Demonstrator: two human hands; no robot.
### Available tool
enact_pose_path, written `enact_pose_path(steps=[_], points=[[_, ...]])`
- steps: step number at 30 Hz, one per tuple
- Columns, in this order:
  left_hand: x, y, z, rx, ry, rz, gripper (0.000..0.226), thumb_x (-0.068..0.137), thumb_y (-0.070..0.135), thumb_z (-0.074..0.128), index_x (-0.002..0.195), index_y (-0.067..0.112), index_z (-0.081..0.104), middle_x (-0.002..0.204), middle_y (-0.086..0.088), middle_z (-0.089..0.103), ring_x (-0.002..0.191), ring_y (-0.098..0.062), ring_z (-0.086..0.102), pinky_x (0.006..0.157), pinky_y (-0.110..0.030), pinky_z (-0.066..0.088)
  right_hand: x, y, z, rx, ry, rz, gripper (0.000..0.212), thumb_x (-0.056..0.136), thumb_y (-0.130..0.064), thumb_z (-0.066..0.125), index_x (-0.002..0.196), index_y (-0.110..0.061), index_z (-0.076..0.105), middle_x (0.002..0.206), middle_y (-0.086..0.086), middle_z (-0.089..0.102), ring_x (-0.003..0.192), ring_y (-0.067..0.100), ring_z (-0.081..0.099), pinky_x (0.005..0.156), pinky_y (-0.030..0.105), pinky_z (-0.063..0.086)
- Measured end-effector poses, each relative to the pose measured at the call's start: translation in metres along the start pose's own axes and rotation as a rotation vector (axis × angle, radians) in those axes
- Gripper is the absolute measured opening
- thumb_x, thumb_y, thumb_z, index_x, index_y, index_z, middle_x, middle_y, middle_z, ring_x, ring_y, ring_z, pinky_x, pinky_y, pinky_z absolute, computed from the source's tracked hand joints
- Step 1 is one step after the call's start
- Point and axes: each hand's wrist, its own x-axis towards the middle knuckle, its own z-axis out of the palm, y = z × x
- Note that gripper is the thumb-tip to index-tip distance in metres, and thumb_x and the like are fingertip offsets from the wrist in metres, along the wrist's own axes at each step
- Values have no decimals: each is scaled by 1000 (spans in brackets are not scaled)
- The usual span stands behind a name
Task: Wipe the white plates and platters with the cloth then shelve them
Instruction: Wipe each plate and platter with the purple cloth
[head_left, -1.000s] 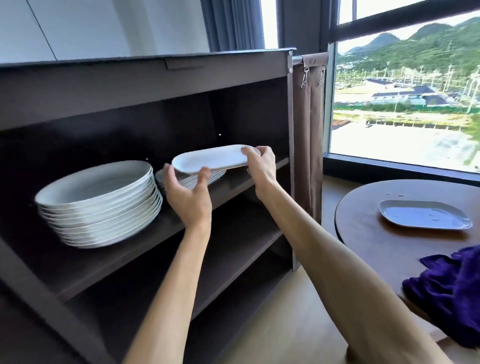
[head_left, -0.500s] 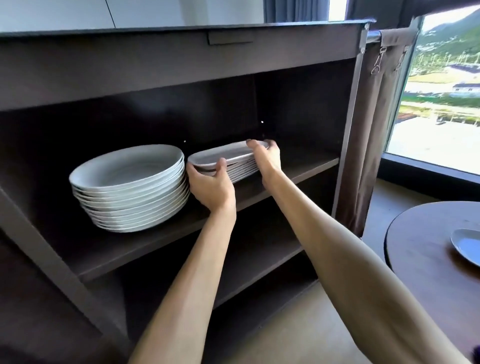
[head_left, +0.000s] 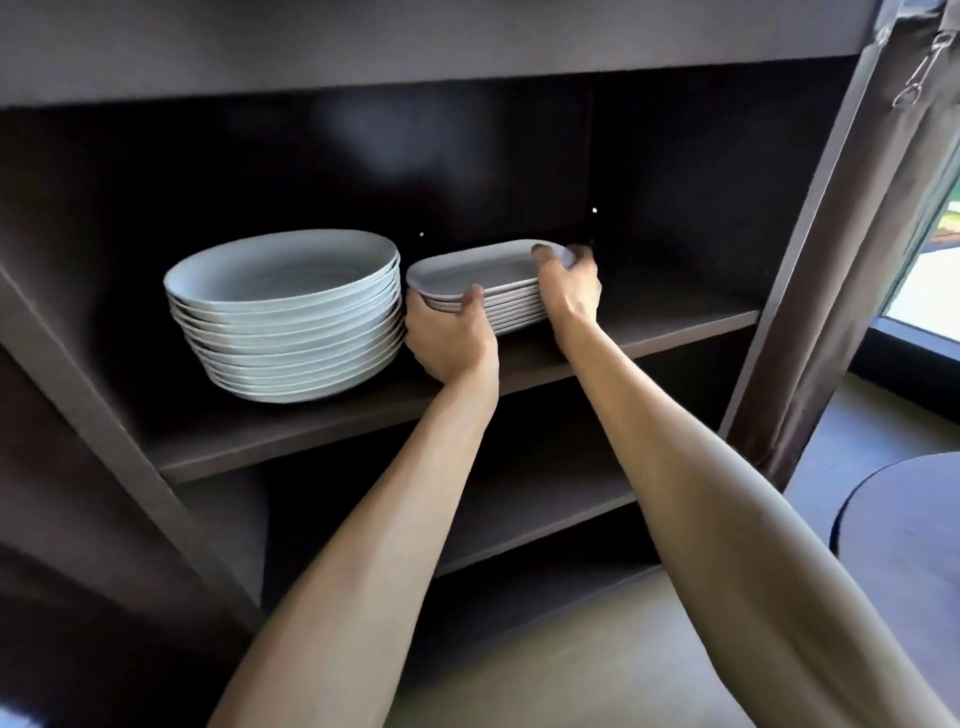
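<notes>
step: shelving | platter (head_left: 480, 267) sits atop platter stack (head_left: 511, 312), between our hands, long axis L–R | L hand (head_left: 449, 338) pinches near-L rim, R hand (head_left: 569, 288) grips R end | both equally near | plates (head_left: 291, 317) just L of L hand | next, we judge: let go, pull straight back

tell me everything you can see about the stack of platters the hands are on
The stack of platters is white, oblong, with rounded corners and raised rims, and looks like glazed ceramic. It sits level on the dark shelf, just right of the stack of round plates. The left hand holds its near-left end; the right hand hooks over the top platter's right rim.
</notes>
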Motion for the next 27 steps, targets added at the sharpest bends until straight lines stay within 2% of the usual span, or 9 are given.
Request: enact_pose_path(steps=[6, 10, 12, 13, 15, 18, 21, 24, 27], points=[[-10, 3, 2, -14, -27, -14, 55, 84, 27, 82, 132, 9, 60, 130, -7, 67, 120, -26, 63, 92, -23, 43, -3, -1, -7, 37, 5, 50, 60, 95, -44, 56, 142, -6, 50, 138, 15, 58, 128, 34, 53, 108, 42, 43], [-40, 4, -7, -91, -60, 97, 58, 90, 20, 73, 141, 3, 51, 143, -13, 52, 135, -26, 50, 114, -36, 40, -15, -5, -25, 39, 41, 60, 52, 95, -36, 58, 138, -6, 55, 133, 13, 63, 125, 29, 57, 108, 41, 44], [-68, 4, -9, -136, -95, 250, 56, 94, 16, 69, 144, 3, 47, 156, -16, 38, 148, -24, 33, 120, -21, 26, -23, -6, -45, -13, 73, 32, 38, 93, -28, 59, 125, -8, 65, 118, 7, 69, 115, 25, 62, 102, 37, 49], [-80, 2, -9, -153, -126, 321, 50, 95, 15, 68, 140, 4, 51, 157, -16, 37, 150, -22, 31, 119, -17, 24, -28, -6, -57, -32, 87, 15, 30, 92, -23, 59, 117, -9, 69, 110, 4, 71, 109, 23, 65, 99, 36, 51], [-105, -1, -2, -193, -238, 402, 27, 94, 14, 70, 119, 5, 66, 148, -12, 50, 143, -17, 41, 117, -30, 36, -42, -5, -89, -55, 114, -31, 22, 89, -17, 57, 102, -13, 74, 97, 0, 74, 96, 19, 69, 93, 37, 56], [-144, -6, 15, -205, -469, 312, 3, 91, 12, 72, 91, 10, 74, 123, -4, 66, 113, -4, 61, 96, -32, 51, -65, 3, -151, -131, 186, -52, 18, 85, -15, 57, 81, -21, 74, 78, -1, 75, 82, 17, 72, 83, 36, 60], [-193, -19, 31, -161, -716, 183, 7, 90, 13, 73, 90, 7, 77, 92, -1, 74, 87, -4, 68, 88, -28, 56, -92, 18, -233, -407, 211, 79, 13, 89, -22, 64, 93, -17, 75, 86, 2, 74, 84, 19, 73, 79, 36, 62], [-235, -29, 46, -23, -967, 82, 10, 91, 13, 69, 87, 8, 77, 83, -5, 75, 83, -19, 71, 82, -32, 58, -125, 34, -312, -709, 156, 347, 25, 89, -28, 73, 104, -9, 70, 98, 8, 69, 87, 20, 69, 67, 30, 57], [-273, -38, 65, 59, -1118, -49, 12, 87, 6, 65, 81, 8, 75, 82, -12, 75, 83, -26, 69, 78, -34, 55, -170, 54, -363, -1001, 381, 540, 44, 91, -34, 63, 128, -9, 61, 132, 20, 57, 125, 36, 52, 105, 45, 43]])
